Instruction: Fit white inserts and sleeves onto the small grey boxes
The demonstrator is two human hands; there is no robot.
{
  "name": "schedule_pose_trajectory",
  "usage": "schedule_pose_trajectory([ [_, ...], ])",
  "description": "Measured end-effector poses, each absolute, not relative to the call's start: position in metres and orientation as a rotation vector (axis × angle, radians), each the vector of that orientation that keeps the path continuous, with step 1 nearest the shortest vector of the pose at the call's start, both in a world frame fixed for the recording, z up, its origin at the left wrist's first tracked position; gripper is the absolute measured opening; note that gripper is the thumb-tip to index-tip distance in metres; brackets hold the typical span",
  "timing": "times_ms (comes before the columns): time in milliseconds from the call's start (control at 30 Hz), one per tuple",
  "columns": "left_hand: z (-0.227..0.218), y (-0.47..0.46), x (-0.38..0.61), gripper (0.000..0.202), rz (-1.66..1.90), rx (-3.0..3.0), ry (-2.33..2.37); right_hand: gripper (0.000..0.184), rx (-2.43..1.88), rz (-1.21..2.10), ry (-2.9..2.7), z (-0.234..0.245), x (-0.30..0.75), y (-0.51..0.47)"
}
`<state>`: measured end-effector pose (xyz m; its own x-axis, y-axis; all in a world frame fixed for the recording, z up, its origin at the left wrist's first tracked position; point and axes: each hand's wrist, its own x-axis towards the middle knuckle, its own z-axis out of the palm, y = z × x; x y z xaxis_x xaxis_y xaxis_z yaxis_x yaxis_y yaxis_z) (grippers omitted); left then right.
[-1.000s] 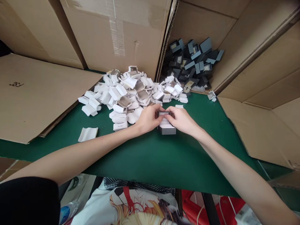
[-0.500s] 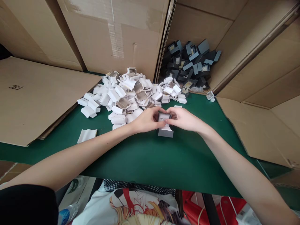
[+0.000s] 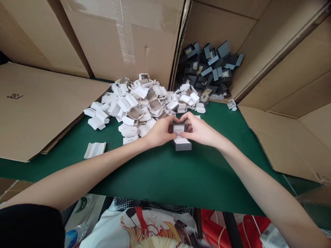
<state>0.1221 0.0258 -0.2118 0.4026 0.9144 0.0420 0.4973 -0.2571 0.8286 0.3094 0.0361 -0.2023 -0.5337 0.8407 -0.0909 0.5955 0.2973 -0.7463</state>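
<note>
A small dark grey box with its lid raised stands on the green table, a white printed insert showing inside the lid and white lining in its base. My left hand grips the box from the left, thumb at the front and fingers curled behind the lid. From the right side, my right hand holds it too, its thumb pressing near the insert's lower edge and its index finger arched above the lid. Just beyond my left hand lies a heap of folded white card inserts.
Dark open boxes are piled in a cardboard carton at the back right. Cardboard flaps border the table on both sides. One white piece lies alone at the left, and a small white scrap at the right.
The raised lid with its printed insert now faces me more squarely. My right index finger has lifted and arched above the lid; both hands stay at the box.
</note>
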Motion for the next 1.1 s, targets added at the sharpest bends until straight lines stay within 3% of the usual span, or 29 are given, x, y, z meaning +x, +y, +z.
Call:
schedule_pose_trajectory([
  [200,-0.21,0.028,0.117,0.033,0.661,1.861,1.166,0.031,-1.35,1.076,-2.205,-0.21,0.306,0.037],
  [433,-0.207,0.032,0.112,0.034,0.694,1.543,1.056,0.039,-1.209,1.53,-2.14,-0.187,0.323,0.043],
  [567,-0.209,0.032,0.113,0.033,0.737,1.49,1.078,0.057,-1.16,1.326,-2.349,-0.17,0.345,0.045],
  [733,-0.207,0.03,0.114,0.029,0.865,1.492,1.121,0.099,-1.106,1.145,-2.571,-0.167,0.35,0.034],
  [833,-0.204,0.027,0.115,0.027,0.999,1.533,1.126,0.111,-1.085,0.943,-2.606,-0.173,0.339,0.028],
  [933,-0.2,0.025,0.115,0.028,1.132,1.544,1.126,0.113,-1.086,0.73,-2.6,-0.18,0.326,0.027],
  [1100,-0.197,0.024,0.114,0.039,1.247,1.463,1.086,0.097,-1.031,0.545,-2.514,-0.188,0.318,0.031],
])
